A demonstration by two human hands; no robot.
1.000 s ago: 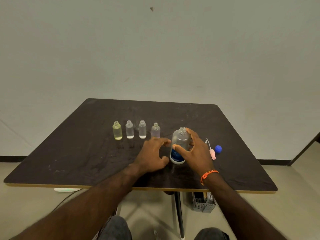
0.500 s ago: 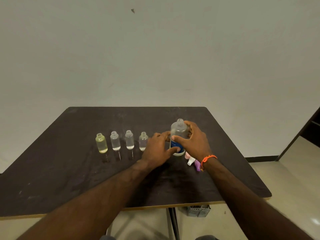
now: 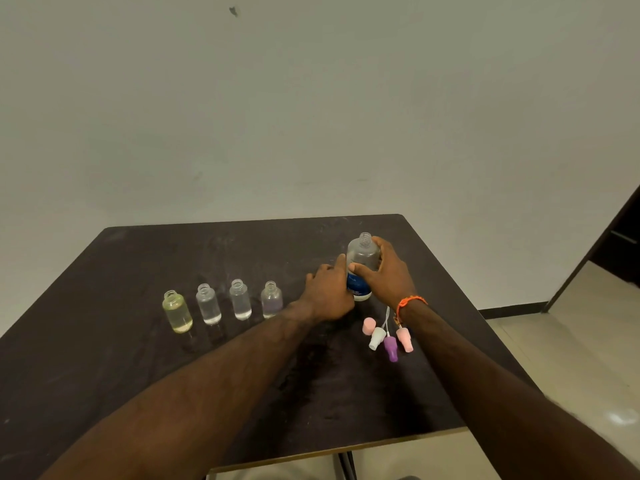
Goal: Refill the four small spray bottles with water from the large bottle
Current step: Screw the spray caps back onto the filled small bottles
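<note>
Where the two forearms reach out over the dark table [image 3: 104,358], four loose spray caps [image 3: 388,336], two pink, one white and one purple, lie just under the right wrist with its orange band [image 3: 410,301]. Beyond them the right hand [image 3: 389,275] wraps the large bottle [image 3: 362,263], thumb across the front and fingers curled behind; the bottle stands upright, uncapped, on the table. The left hand [image 3: 329,292] touches the bottle's left side, index finger stretched up along it, the other fingers loosely bent. Left of those fingers, four small spray bottles [image 3: 225,304] stand open in a row, the nearest just beside the knuckles, the yellowish one farthest away.
</note>
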